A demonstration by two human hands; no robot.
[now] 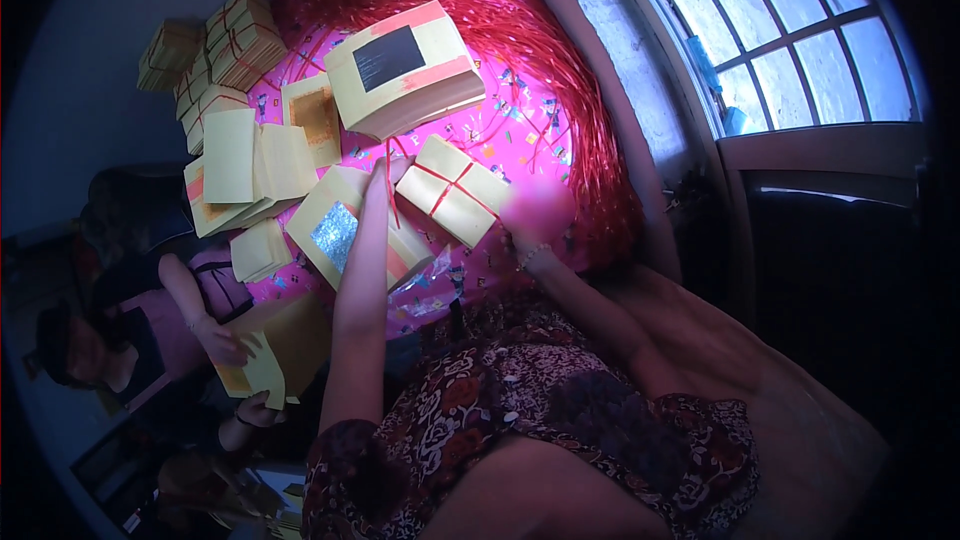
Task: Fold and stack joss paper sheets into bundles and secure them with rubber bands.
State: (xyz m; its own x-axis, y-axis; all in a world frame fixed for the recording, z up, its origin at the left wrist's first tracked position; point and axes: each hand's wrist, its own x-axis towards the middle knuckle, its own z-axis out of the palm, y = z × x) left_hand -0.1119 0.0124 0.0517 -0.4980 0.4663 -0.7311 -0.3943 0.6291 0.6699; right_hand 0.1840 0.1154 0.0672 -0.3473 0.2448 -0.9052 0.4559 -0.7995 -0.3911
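Observation:
A bundle of yellow paper [470, 217], bound crosswise with red string, is between my two hands over the pink patterned tabletop. My left hand [388, 176] is closed at its left end, fingers partly hidden. A loose red string [391, 202] hangs down beside that hand. At the bundle's right end is my right hand [522, 230], closed against its edge; a pink blur covers part of the fingers. Just left of my left forearm lies a paper stack [318, 208] with a shiny silver square. Behind the bundle stands a thick paper stack [345, 75] with a dark square.
Long red strings [570, 90] drape along the table's far and right sides. More yellow stacks [228, 158] sit at left, with tied bundles [240, 45] behind them. A co-worker's hand [222, 342] handles yellow paper at lower left. A barred window [790, 50] is at right.

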